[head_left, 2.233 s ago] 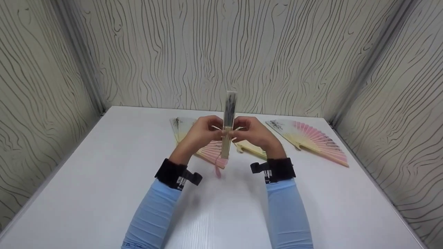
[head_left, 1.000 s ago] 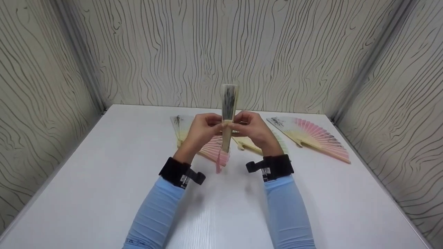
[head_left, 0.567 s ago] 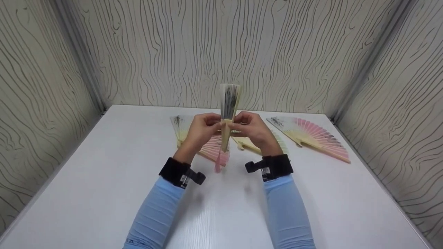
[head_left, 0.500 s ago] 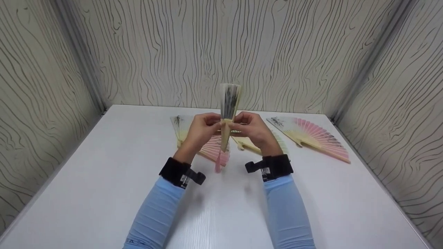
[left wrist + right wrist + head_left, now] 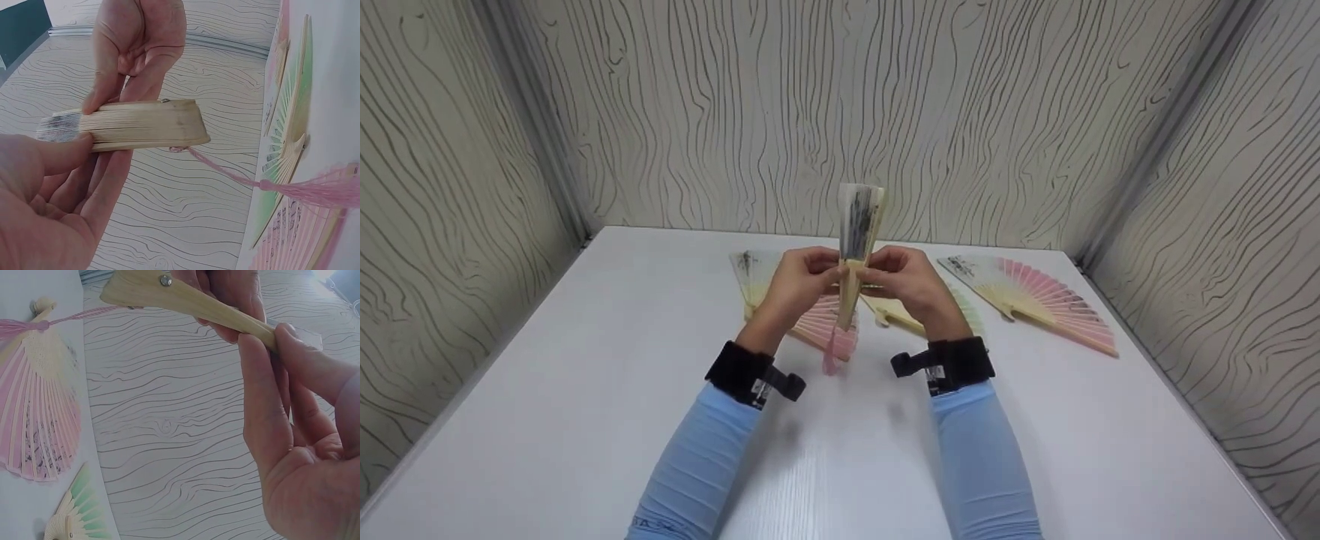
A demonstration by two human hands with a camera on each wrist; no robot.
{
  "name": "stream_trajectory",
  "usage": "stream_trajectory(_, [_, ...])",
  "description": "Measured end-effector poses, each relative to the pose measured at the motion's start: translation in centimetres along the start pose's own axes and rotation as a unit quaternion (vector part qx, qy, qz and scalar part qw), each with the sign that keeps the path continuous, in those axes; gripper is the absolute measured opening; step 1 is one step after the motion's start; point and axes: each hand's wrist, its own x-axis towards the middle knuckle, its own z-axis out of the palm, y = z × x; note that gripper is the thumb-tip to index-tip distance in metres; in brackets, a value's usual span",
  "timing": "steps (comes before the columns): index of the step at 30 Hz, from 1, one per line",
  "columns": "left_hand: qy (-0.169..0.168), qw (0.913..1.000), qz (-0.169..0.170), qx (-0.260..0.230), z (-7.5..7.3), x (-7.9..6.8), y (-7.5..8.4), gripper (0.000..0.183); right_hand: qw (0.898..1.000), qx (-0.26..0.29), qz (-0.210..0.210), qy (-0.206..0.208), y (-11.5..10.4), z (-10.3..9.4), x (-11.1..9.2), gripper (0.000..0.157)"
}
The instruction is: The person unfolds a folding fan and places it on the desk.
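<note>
A nearly folded hand fan point(image 5: 859, 225) stands upright above the table, its dark-patterned leaf at the top and its bamboo sticks below. My left hand point(image 5: 799, 289) pinches it from the left with thumb and fingers, just where leaf meets sticks. From the other side my right hand point(image 5: 913, 285) pinches it at the same height. In the left wrist view the fan's sticks point(image 5: 140, 125) lie stacked close together, and a metal rivet point(image 5: 165, 280) shows in the right wrist view. A pink tassel point(image 5: 831, 356) hangs from the fan's lower end.
Three spread fans lie on the white table point(image 5: 585, 420): a pink-and-white one point(image 5: 816, 330) behind the left hand, a green one point(image 5: 900, 313) partly hidden by the right hand, and another pink-and-white fan point(image 5: 1046, 304) at the right. Patterned walls point(image 5: 780, 112) enclose the table.
Over the two seconds, the held fan has risen a little and its top has spread slightly wider. Both hands keep their pinch. The tassel has shifted slightly left since half a second ago.
</note>
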Motion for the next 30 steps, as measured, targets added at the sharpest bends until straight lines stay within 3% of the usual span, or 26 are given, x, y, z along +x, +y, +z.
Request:
stream_trajectory(8, [0.005,1.0000,0.001,-0.008,-0.05,0.12,0.11,0.023,1.000,0.007,0.009,0.000,-0.05,-0.08,0.12,0.015])
stream_trajectory(18, [0.007,0.9996,-0.006,-0.026,-0.16,0.21,-0.23,0.026,1.000,-0.009,0.023,0.002,-0.11,-0.26,0.09,0.004])
stream_trajectory(30, [0.009,0.9994,-0.013,-0.031,-0.38,0.31,-0.46,0.028,1.000,-0.001,0.015,-0.002,0.02,-0.68,0.04,0.007])
